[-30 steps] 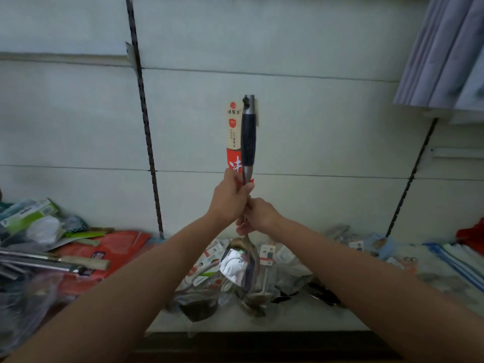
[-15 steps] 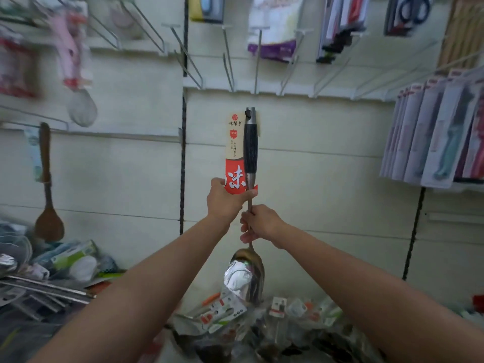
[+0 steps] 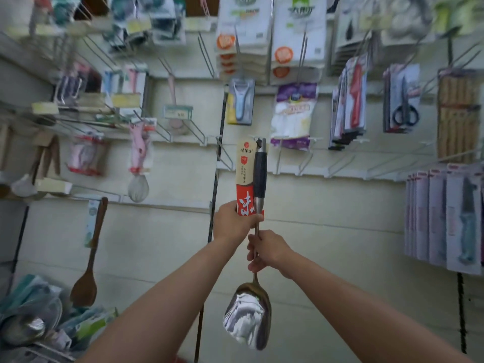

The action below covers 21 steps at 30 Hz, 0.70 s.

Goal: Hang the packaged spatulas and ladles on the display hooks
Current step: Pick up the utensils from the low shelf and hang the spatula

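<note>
I hold a steel spatula point(image 3: 260, 174) upright in front of the wall, black handle on top, its blade point(image 3: 248, 318) wrapped in clear plastic at the bottom. A red and beige card label point(image 3: 245, 179) runs beside the handle. My left hand point(image 3: 231, 222) grips the label's lower end and the shaft. Just below it, my right hand point(image 3: 264, 251) grips the thin shaft. The handle's top reaches a row of bare white display hooks point(image 3: 306, 163).
Peelers point(image 3: 241, 100), gloves point(image 3: 293, 113), knives point(image 3: 351, 100) and scissors point(image 3: 403, 100) hang on upper hooks. A whisk point(image 3: 138, 163) and a wooden spatula point(image 3: 87, 260) hang at the left. Packaged knives point(image 3: 450, 218) hang at the right. Wrapped utensils point(image 3: 34, 318) pile up at bottom left.
The view has tilted upward, so the hook rows and hanging goods have come into sight. Both hands keep their grip and have raised the spatula toward the hooks.
</note>
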Motion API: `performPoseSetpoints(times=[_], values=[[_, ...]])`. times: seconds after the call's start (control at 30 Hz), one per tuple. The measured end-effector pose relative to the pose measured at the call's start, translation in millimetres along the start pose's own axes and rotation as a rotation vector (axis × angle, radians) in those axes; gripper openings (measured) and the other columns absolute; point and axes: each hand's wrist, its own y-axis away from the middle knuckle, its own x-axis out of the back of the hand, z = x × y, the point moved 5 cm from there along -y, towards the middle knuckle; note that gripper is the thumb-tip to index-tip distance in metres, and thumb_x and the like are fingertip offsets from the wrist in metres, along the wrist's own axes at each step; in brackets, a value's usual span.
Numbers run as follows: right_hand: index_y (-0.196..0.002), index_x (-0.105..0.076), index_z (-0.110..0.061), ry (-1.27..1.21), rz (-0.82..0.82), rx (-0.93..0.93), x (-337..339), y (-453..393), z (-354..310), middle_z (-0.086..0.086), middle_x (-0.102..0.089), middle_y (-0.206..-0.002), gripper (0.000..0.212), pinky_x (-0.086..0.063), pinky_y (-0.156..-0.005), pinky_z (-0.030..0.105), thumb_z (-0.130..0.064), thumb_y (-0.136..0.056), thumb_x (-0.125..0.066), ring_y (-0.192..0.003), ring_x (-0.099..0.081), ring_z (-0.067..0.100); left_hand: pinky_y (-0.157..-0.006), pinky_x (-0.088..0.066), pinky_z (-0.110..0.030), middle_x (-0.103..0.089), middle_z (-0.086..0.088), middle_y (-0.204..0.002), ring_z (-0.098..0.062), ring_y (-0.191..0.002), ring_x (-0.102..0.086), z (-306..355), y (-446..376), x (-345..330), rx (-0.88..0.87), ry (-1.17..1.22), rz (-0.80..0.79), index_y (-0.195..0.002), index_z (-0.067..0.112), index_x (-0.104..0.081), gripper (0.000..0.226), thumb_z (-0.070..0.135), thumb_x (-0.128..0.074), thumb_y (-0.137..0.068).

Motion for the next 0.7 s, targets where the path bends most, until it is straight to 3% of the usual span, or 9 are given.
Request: performPoseSetpoints(times=[0.07, 0.2, 0.33, 0.5, 0.7], values=[[-0.086, -0.051, -0.004, 0.01, 0.019, -0.003, 3, -1, -6, 0.01, -0.058, -0.071, 0.029, -0.056, -0.062, 0.03, -0.022, -0.102, -0.035, -0.052, -0.059, 0.022, -0.077, -0.057, -0.034, -0.065, 0.002, -0.077, -0.019, -0.079, -0.067, 5, -4, 1, 0.004, 0.032, -0.018, -0.073, 0.025, -0.055, 0.023, 0.019, -0.077, -0.075], [-0.087, -0.051, -0.003, -0.007, 0.043, -0.01, 6, -5, -16, 0.011, -0.058, -0.07, 0.028, -0.056, -0.062, 0.031, -0.02, -0.102, -0.035, -0.052, -0.059, 0.023, -0.075, -0.057, -0.032, -0.067, -0.005, -0.087, -0.022, -0.082, -0.069, 15, -13, 2, -0.004, 0.049, -0.016, -0.088, 0.016, -0.059, 0.019, 0.012, -0.074, -0.077], [-0.087, -0.052, -0.002, 0.002, 0.045, 0.0, 6, -13, -25, 0.01, -0.058, -0.069, 0.028, -0.055, -0.059, 0.029, -0.02, -0.101, -0.035, -0.051, -0.059, 0.022, -0.072, -0.056, -0.027, -0.065, -0.004, -0.085, -0.02, -0.077, -0.066, 17, -27, 6, -0.001, 0.064, -0.022, -0.087, 0.015, -0.058, 0.017, 0.011, -0.073, -0.078], [-0.095, -0.051, 0.001, 0.009, 0.035, 0.067, 7, -33, -39, 0.012, -0.058, -0.068, 0.022, -0.053, -0.049, 0.025, -0.014, -0.1, -0.037, -0.049, -0.059, 0.022, -0.079, -0.058, -0.038, -0.068, -0.007, -0.082, -0.025, -0.077, -0.07, 10, -54, 15, 0.034, 0.053, 0.013, -0.072, 0.022, -0.056, 0.022, 0.009, -0.072, -0.078], [-0.093, -0.051, 0.001, 0.028, 0.008, 0.078, -5, -66, -49, 0.012, -0.059, -0.064, 0.022, -0.05, -0.041, 0.022, -0.014, -0.1, -0.036, -0.034, -0.055, 0.014, -0.079, -0.057, -0.045, -0.069, -0.014, -0.084, -0.03, -0.08, -0.069, -6, -84, 18, 0.057, 0.093, 0.049, -0.08, 0.01, -0.06, 0.006, 0.005, -0.059, -0.081]])
